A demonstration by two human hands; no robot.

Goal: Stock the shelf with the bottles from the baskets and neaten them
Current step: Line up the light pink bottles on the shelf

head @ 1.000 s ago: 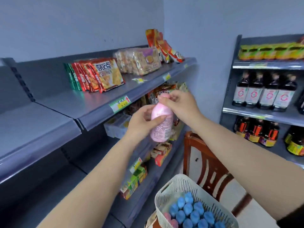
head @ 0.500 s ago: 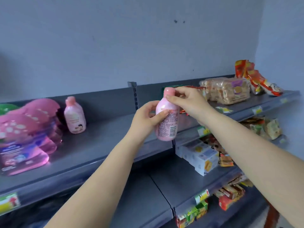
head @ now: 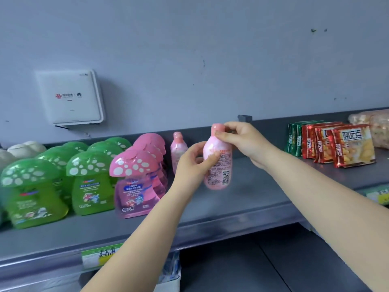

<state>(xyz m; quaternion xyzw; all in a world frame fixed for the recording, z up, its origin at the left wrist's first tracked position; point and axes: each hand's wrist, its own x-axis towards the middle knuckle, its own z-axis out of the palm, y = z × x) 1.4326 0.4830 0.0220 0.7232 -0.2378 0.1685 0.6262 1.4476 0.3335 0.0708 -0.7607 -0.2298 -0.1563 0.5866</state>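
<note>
Pink bottle point(head: 217, 163) held upright in mid-air above the shelf point(head: 242, 199), between both hands. Left hand point(head: 192, 163) wraps the lower body from the left, fingertips on the label; right hand point(head: 242, 140) pinches the neck just under the cap point(head: 217, 127) — both grips closed on the bottle. Handling, judged: small plastic bottle, likely light, stiff enough not to buckle under a firm hold; the glossy printed sleeve looks smooth and may be slippery, so the waist below the shoulder seems the safest place to take it, with the neck pinch serving for steering rather than carrying. Not fragile-looking, but tall for its base — probably tips easily when set down. Surroundings, relative to the grips: just behind and left of the left hand stands a matching pink bottle on shelf point(head: 179, 150), upright near the back panel; further left, a row of pink mushroom-cap bottles point(head: 136, 175), then green mushroom-cap bottles point(head: 88, 178). Below and in front of the held bottle the shelf shows bare grey surface. Well to the right of the right hand, red snack packets point(head: 341, 144) stand on edge. Above-left, a white wall box point(head: 71, 98). Closest obstacles to a set-down beside the standing bottle: that bottle itself and the nearest pink mushroom cap, both within knocking range of the left hand.
</note>
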